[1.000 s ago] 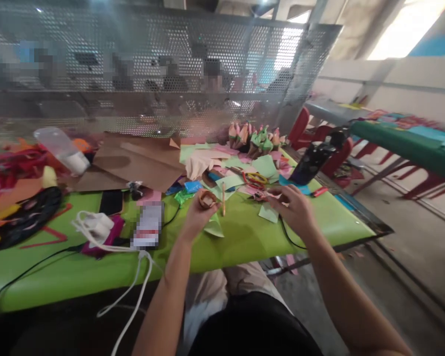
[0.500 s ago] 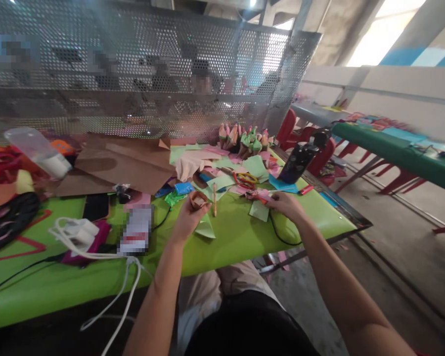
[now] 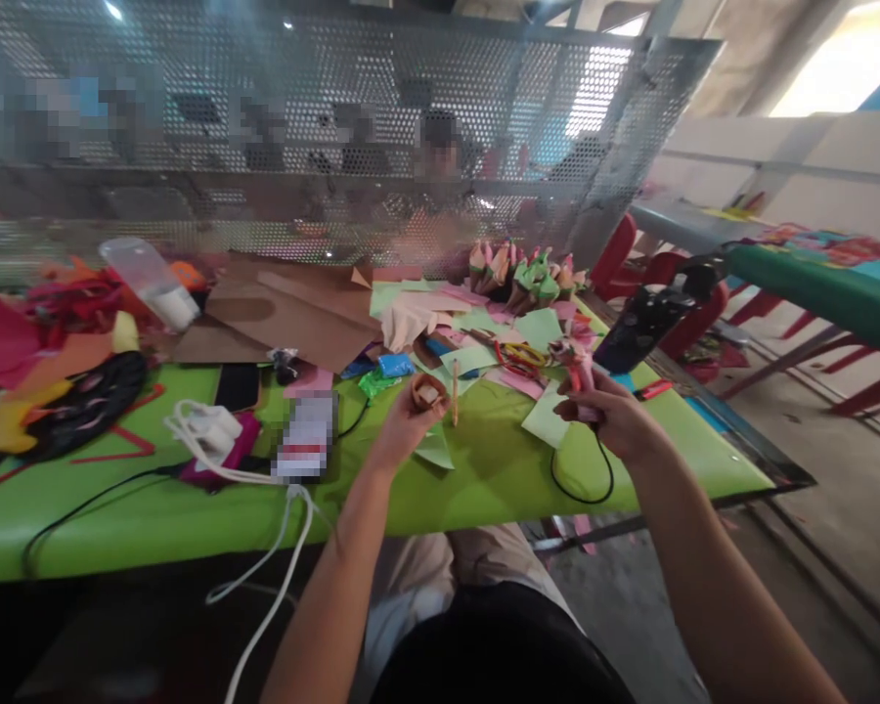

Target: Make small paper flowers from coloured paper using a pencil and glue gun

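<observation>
Head view, left grip: the left hand [image 3: 405, 420] was clamped on a small brown paper cone [image 3: 419, 390], fingers curled around its side, so no gap to speak of there.
Brown cone: held with its wide mouth tipped up toward the camera, and you could see something pale tucked inside.
Left arm pose: forearm came up from the bottom edge and leaned a bit to the right, wrist just over the near half of the green tabletop [image 3: 499, 489].
Right grip: the right hand [image 3: 620, 416] had thumb and fingers pinched together on a crumpled pink piece [image 3: 581, 372], paper by the look of it. Too blurry to tell exactly which fingertips touched it.
Pink piece: poked up out of the fingers, well apart from the cone.
Right arm pose: stretched in from the lower right corner, angled up and left, back of the hand mostly showing.
Between the hands: a pencil-like stick [image 3: 455, 393] sat just right of the cone, and a pale green sheet [image 3: 547, 416] lay just left of the right hand.
Near the right wrist: a black cord [image 3: 583, 500] looped on the tabletop, with a dark bottle [image 3: 643, 325] farther back.
</observation>
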`<state>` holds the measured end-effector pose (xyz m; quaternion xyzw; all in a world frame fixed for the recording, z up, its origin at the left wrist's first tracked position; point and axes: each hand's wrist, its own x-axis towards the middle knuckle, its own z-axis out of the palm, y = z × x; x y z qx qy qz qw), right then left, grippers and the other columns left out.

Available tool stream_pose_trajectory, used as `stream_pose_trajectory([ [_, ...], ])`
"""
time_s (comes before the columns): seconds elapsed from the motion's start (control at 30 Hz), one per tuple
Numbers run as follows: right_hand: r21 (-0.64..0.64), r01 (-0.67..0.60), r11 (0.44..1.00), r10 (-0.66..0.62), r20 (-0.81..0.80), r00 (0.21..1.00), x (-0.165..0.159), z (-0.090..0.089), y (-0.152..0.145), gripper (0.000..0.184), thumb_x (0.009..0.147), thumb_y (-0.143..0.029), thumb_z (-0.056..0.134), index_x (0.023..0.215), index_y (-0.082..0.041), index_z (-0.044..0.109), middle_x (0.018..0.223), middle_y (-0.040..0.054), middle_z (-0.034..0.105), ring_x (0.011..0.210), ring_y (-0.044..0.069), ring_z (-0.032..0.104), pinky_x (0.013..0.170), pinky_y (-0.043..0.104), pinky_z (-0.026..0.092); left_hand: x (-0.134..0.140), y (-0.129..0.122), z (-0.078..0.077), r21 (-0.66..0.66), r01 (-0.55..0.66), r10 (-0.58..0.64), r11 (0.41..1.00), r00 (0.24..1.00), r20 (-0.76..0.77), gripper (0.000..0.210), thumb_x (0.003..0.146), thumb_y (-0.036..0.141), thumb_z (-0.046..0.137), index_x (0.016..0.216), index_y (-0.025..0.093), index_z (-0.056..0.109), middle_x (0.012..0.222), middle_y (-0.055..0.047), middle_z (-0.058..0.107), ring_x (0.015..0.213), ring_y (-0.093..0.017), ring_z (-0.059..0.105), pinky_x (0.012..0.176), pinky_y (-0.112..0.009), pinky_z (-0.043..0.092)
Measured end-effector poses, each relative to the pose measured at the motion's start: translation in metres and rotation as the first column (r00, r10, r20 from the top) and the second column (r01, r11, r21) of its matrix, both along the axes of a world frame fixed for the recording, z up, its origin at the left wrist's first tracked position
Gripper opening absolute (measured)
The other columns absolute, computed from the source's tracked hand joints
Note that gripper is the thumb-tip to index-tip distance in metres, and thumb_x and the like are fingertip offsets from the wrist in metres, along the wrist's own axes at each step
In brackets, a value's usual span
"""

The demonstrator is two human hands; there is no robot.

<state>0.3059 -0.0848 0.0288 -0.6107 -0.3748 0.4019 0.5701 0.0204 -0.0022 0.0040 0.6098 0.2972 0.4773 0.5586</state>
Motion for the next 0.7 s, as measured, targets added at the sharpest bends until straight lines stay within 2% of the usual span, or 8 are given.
stream_pose_trajectory([
  [0.07,0.051,-0.057,0.997,0.056,0.025,0.998,-0.009,0.003,0.000,0.043,0.056,-0.036,0.075,0.095,-0.027,0.060,0.080,-0.0026,0.068,0.050,0.010,0.051,0.050,0.027,0.041,0.002,0.001,-0.002,-0.008,0.009,-0.009,1.000,1.000,0.007,0.039,0.068,0.045,0.084,0.076,0.022,0.053,0.069,0.006,0.047,0.065,-0.012,0.044,0.065,-0.026,0.043],
  [0.13,0.092,-0.108,0.990,0.101,0.074,0.992,-0.015,0.005,0.001,0.037,0.060,-0.037,0.073,0.092,-0.027,0.059,0.076,-0.0027,0.066,0.049,0.010,0.043,0.049,0.028,0.037,0.003,0.002,-0.003,-0.008,0.007,-0.007,1.000,1.000,-0.005,0.042,0.064,0.045,0.086,0.075,0.022,0.052,0.068,0.005,0.047,0.065,-0.012,0.045,0.063,-0.026,0.043],
  [0.3,0.071,-0.185,0.980,0.179,0.077,0.981,-0.029,0.007,0.007,0.030,0.062,-0.042,0.075,0.080,-0.026,0.057,0.070,0.0002,0.061,0.058,0.017,0.052,0.054,0.032,0.041,0.003,-0.001,-0.002,-0.003,0.013,-0.013,1.000,1.000,-0.021,0.041,0.069,0.048,0.085,0.078,0.022,0.055,0.070,0.005,0.051,0.068,-0.014,0.049,0.066,-0.027,0.044],
  [0.47,0.071,-0.133,0.989,0.129,0.054,0.990,-0.054,0.000,0.021,0.039,0.062,-0.048,0.082,0.083,-0.024,0.060,0.069,-0.0023,0.060,0.057,0.013,0.048,0.053,0.027,0.035,0.003,-0.002,0.000,-0.013,0.025,-0.025,1.000,1.000,-0.002,0.039,0.068,0.043,0.084,0.079,0.022,0.054,0.072,0.005,0.049,0.069,-0.014,0.047,0.067,-0.026,0.043],
  [0.6,-0.086,-0.217,0.972,0.230,0.194,0.954,-0.056,-0.018,0.032,0.049,0.062,-0.061,0.080,0.081,-0.024,0.053,0.059,-0.0069,0.049,0.054,0.013,0.045,0.052,0.026,0.033,-0.001,-0.002,0.001,-0.003,-0.023,0.023,1.000,1.000,0.021,0.036,0.070,0.041,0.083,0.081,0.023,0.053,0.071,0.005,0.047,0.067,-0.013,0.045,0.066,-0.026,0.043],
  [0.7,-0.193,-0.195,0.962,0.261,0.430,0.864,-0.039,-0.033,0.030,0.049,0.067,-0.068,0.073,0.074,-0.025,0.050,0.062,-0.0048,0.050,0.058,0.015,0.048,0.054,0.028,0.034,-0.003,-0.003,0.002,0.023,-0.058,0.057,0.998,0.998,0.010,0.033,0.072,0.040,0.081,0.081,0.022,0.055,0.073,0.004,0.050,0.069,-0.013,0.047,0.067,-0.025,0.044],
])
